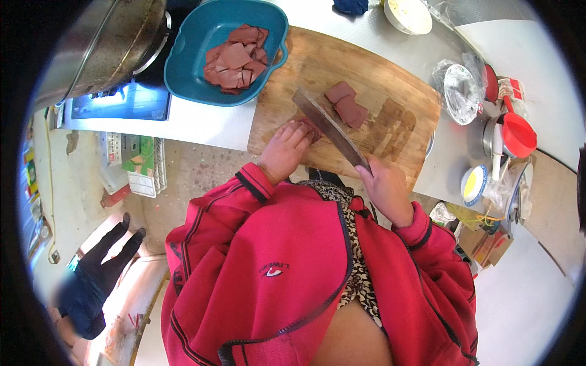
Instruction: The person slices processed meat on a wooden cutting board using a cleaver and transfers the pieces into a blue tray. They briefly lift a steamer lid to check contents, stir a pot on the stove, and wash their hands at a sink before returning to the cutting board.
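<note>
Our left hand (285,147) holds a brown piece (315,130) down on the cutting board (378,79); our right hand (386,186) grips a knife (331,129). Left of the board sits a teal basin (183,64).

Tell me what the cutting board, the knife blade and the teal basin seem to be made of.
Cutting board: wood, matte, shown by its brown grain and darker patches.
Knife blade: probably steel, given its thin, grey, dull-looking face.
Teal basin: likely plastic, smooth, judging by its even colour and rounded, moulded-looking rim.
</note>
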